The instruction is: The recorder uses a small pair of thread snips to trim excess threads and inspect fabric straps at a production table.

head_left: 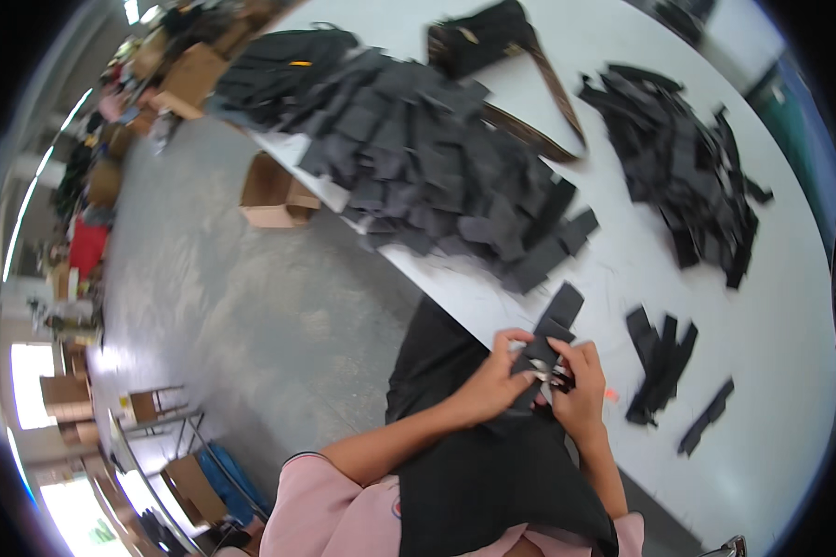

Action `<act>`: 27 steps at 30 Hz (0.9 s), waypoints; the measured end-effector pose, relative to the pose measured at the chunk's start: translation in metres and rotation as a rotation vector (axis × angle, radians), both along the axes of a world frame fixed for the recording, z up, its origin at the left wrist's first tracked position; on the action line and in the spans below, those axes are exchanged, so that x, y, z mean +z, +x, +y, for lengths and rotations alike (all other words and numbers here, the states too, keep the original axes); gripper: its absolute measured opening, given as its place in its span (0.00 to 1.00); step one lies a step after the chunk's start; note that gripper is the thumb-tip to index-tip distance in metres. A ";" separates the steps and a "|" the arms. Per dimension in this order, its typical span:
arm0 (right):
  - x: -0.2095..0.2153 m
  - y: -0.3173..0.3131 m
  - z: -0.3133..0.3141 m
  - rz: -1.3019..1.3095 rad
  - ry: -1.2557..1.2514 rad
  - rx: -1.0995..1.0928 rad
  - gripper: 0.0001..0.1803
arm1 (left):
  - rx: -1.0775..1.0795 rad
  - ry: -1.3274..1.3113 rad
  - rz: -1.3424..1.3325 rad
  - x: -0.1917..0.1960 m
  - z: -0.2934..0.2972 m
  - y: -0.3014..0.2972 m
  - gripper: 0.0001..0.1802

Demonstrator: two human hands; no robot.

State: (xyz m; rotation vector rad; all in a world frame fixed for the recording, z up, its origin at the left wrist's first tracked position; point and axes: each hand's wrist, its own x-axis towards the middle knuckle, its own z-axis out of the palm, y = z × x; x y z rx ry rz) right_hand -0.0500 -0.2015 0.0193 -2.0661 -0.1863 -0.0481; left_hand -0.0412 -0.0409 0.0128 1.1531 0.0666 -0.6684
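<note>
Close to the table's near edge, a dark strip of fabric (561, 302) is folded between my two hands. My left hand (494, 382) pinches its left side with thumb and finger. On the other side, my right hand (581, 382) is closed on the same strip. A small dark tool with a shiny metal part (559, 378) sits in the right palm; it looks like thread snips, but fingers partly cover it. To the right lie several dark strips in a small bunch (661, 362) and a single narrow strip (706, 416).
A large heap of dark fabric pieces (418, 148) covers the table's (613, 251) left side. Another pile of strips (683, 167) lies far right. Behind are a black bag with a brown strap (478, 39) and a dark backpack (283, 70). An open cardboard box (277, 197) stands on the floor.
</note>
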 end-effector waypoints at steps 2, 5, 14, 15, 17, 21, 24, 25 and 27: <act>-0.019 0.008 -0.002 -0.167 -0.084 -0.064 0.14 | -0.033 0.019 0.037 0.004 0.001 -0.001 0.24; -0.018 0.034 0.013 -0.454 -0.039 -0.088 0.08 | 0.094 -0.033 0.115 0.013 0.009 -0.013 0.23; -0.024 0.048 0.036 0.239 0.669 -0.041 0.05 | 0.133 0.403 -0.284 0.013 0.020 -0.031 0.18; -0.024 0.053 0.032 0.404 0.689 0.045 0.06 | 0.261 0.586 -0.644 0.017 0.021 -0.033 0.18; -0.020 0.055 0.038 0.664 0.793 0.109 0.05 | 0.386 0.766 -1.008 0.023 0.026 -0.030 0.19; -0.036 0.063 0.050 0.928 0.730 0.216 0.08 | 0.226 0.935 -1.064 0.020 0.039 -0.023 0.18; -0.007 0.048 0.075 0.551 0.520 0.138 0.07 | 0.410 0.855 -0.753 0.012 0.073 -0.031 0.19; 0.001 0.038 0.070 0.493 0.570 0.115 0.07 | 0.466 0.781 -0.715 0.005 0.078 -0.034 0.21; 0.006 0.026 0.062 0.347 0.444 0.153 0.05 | 0.441 0.550 -0.587 0.011 0.078 -0.033 0.22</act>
